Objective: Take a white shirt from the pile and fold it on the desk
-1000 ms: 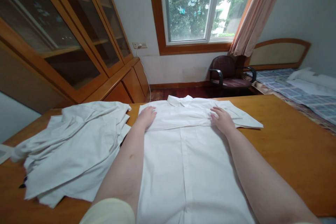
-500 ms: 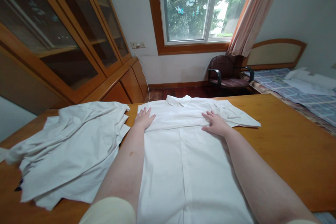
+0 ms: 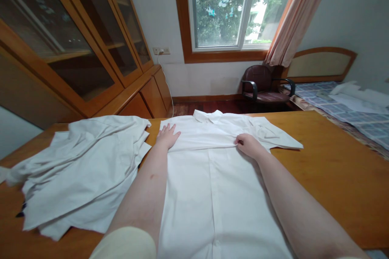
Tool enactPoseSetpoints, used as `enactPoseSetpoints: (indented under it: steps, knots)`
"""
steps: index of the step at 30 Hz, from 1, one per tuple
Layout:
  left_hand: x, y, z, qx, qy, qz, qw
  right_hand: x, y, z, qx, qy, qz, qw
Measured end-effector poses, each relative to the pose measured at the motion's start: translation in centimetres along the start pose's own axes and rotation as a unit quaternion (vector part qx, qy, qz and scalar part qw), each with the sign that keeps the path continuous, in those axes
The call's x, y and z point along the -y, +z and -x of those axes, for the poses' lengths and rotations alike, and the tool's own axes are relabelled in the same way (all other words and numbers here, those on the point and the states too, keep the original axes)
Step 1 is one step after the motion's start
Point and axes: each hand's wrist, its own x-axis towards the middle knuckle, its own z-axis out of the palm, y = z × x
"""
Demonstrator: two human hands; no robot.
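A white button-up shirt (image 3: 194, 194) lies front side up on the wooden table, its collar at the far end. One sleeve is folded across the chest, and the other spreads out to the right. My left hand (image 3: 167, 136) rests flat on the folded sleeve at the left, fingers spread. At the right of the chest, my right hand (image 3: 248, 145) is closed, thumb and fingertips pinching the edge of the folded sleeve. Left of my left arm lies a loose heap of white shirts (image 3: 88, 166).
The wooden table (image 3: 328, 178) extends to the right of the shirt. Beyond it are a dark red armchair (image 3: 261, 85) and a bed (image 3: 340, 107) with a checked sheet. A glass-door cabinet (image 3: 121, 77) stands at the left, near a white cable (image 3: 167, 83).
My right hand has gone from lying flat with fingers spread to pinching the sleeve's edge. My left hand has stayed on the cloth.
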Motion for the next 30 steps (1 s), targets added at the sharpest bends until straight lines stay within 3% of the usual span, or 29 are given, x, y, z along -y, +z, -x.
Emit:
enactPoseSetpoints:
  steps: [7,13,19,22,24,26,30]
  knots:
    - [0.1,0.2,-0.3,-0.001,-0.004,-0.001,1.000,0.2,-0.5,0.2,0.022,0.010,-0.005,1.000]
    - [0.0,0.0,0.0,0.000,-0.002,-0.002,1.000,-1.6,-0.5,-0.2,-0.093,0.140,0.115,0.979]
    - [0.0,0.0,0.0,-0.002,-0.001,-0.004,1.000,-2.5,0.4,0.4,0.008,0.114,0.130,0.985]
    - [0.0,0.0,0.0,-0.004,0.000,-0.003,1.000,-2.5,0.5,0.4,0.018,0.102,0.115,0.988]
    - [0.0,0.0,0.0,-0.006,0.000,-0.004,1.000,-2.8,0.2,0.2,-0.019,0.110,0.103,0.988]
    - [0.0,0.0,0.0,-0.007,0.000,-0.004,1.000,-3.3,-0.2,0.1,-0.095,0.161,0.119,0.975]
    - [-0.1,-0.1,0.1,-0.005,-0.002,-0.003,1.000,-5.5,-1.1,0.5,-0.235,0.319,0.155,0.905]
